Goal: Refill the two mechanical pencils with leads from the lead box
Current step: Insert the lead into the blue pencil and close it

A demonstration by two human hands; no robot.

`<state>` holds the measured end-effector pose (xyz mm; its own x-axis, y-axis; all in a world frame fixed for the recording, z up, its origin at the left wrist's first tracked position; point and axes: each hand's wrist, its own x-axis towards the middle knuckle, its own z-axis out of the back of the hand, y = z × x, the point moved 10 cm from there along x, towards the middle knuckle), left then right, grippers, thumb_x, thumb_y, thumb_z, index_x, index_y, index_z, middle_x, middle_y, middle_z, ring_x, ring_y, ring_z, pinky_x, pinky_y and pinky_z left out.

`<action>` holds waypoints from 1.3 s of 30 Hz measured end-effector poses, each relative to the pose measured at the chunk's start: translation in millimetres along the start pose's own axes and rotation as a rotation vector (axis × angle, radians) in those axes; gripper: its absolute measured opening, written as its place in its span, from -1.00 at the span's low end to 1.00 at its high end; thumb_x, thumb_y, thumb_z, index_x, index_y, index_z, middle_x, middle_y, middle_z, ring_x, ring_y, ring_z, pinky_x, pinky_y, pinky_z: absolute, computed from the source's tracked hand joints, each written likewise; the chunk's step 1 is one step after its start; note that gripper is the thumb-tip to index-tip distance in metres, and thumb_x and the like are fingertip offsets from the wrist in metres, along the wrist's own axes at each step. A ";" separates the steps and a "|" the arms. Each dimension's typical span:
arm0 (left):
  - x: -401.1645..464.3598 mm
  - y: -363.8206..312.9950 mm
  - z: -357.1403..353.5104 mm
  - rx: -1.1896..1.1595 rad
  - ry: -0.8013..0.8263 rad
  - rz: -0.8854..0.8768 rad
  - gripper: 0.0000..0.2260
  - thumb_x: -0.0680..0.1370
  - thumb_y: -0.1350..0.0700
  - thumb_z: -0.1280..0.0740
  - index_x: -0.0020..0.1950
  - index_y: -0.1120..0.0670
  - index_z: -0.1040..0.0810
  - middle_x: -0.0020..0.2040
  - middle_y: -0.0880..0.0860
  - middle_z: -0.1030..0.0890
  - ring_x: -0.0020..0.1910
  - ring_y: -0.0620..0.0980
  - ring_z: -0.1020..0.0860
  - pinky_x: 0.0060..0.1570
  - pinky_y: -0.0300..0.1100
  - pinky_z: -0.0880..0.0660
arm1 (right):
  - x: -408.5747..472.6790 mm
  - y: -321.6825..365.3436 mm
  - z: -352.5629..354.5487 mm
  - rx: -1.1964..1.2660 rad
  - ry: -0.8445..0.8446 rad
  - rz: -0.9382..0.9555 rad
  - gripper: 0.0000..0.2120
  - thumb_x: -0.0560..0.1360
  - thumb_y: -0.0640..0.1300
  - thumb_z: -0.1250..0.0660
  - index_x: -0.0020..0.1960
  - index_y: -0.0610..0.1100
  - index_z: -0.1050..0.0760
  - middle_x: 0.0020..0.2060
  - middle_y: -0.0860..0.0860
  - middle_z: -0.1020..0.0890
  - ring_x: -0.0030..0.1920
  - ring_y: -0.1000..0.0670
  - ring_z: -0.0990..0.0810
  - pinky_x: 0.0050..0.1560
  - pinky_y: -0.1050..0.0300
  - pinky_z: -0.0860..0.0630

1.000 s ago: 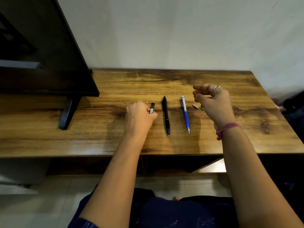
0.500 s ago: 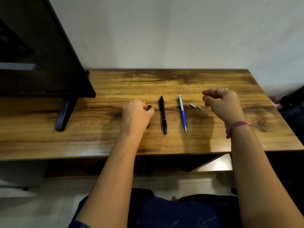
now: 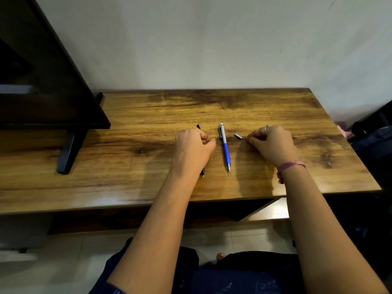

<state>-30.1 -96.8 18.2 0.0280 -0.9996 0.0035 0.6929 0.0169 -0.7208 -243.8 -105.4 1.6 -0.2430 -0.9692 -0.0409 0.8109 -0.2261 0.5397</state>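
A black mechanical pencil (image 3: 203, 172) lies on the wooden desk (image 3: 131, 166). My left hand (image 3: 192, 150) lies over its middle with fingers curled around it; only its top end and tip show. The blue and silver mechanical pencil (image 3: 225, 148) lies just to the right, untouched. Right of that pencil sits a small metal cap (image 3: 238, 136). My right hand (image 3: 274, 144) rests on the desk, its fingertips pinched on a second tiny piece beside the cap. The lead box is hidden; I cannot tell whether it is under my left hand.
A dark monitor (image 3: 48, 85) on a black stand (image 3: 69, 151) fills the desk's left side. The wall runs along the back edge. Dark bags (image 3: 373, 136) sit past the right edge. My lap is below the front edge.
My left hand slid right from the lead box onto the black pencil, and the box is out of sight. My right hand came down to the desk and pinched the small piece.
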 end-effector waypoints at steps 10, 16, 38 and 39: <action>3.8 -20.3 -43.5 0.081 0.044 -0.034 -0.76 0.51 0.01 -0.39 -0.07 0.20 -0.63 -0.12 0.11 -0.63 -0.15 0.01 -0.60 -0.13 -0.08 -0.57 | -3.2 -10.5 18.7 0.165 -0.151 -0.051 -0.91 0.43 -0.15 -0.37 -0.12 -0.12 -0.64 -0.27 -0.02 -0.60 -0.18 0.03 -0.54 -0.18 0.33 -0.36; 6.8 -15.7 -57.6 0.175 0.055 0.028 -0.70 0.50 -0.06 -0.40 -0.05 0.19 -0.60 -0.10 0.12 -0.60 -0.15 0.06 -0.61 -0.13 -0.05 -0.59 | -6.6 -12.2 30.6 0.251 -0.212 -0.045 -0.95 0.42 -0.18 -0.40 -0.13 -0.13 -0.61 -0.29 0.03 -0.59 -0.31 0.22 -0.49 -0.37 0.63 -0.29; -9.8 -41.0 -26.9 -0.499 0.081 -0.114 -0.89 0.44 0.15 -0.43 -0.12 -0.05 -0.58 -0.24 -0.15 -0.62 -0.26 -0.25 -0.56 -0.17 -0.32 -0.54 | -19.3 22.3 41.4 1.405 0.033 -0.084 -0.90 0.49 -0.30 -0.35 -0.03 -0.17 -0.59 -0.17 -0.06 -0.69 -0.20 0.07 -0.68 -0.23 0.26 -0.57; -11.0 -42.4 -24.6 -0.524 0.085 -0.129 -0.87 0.44 0.17 -0.44 -0.14 -0.06 -0.58 -0.24 -0.14 -0.63 -0.27 -0.26 -0.56 -0.16 -0.30 -0.56 | -19.7 25.5 41.5 1.437 0.054 -0.078 -0.90 0.49 -0.29 -0.36 -0.03 -0.16 -0.60 -0.17 -0.05 -0.70 -0.18 0.06 -0.68 -0.22 0.25 -0.57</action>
<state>-77.5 -87.1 31.6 -0.1069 -0.9915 0.0744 0.2343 -0.0978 -0.9672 -240.4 -88.1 51.1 -0.2147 -0.9690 -0.1226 -0.4400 -0.0162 0.8978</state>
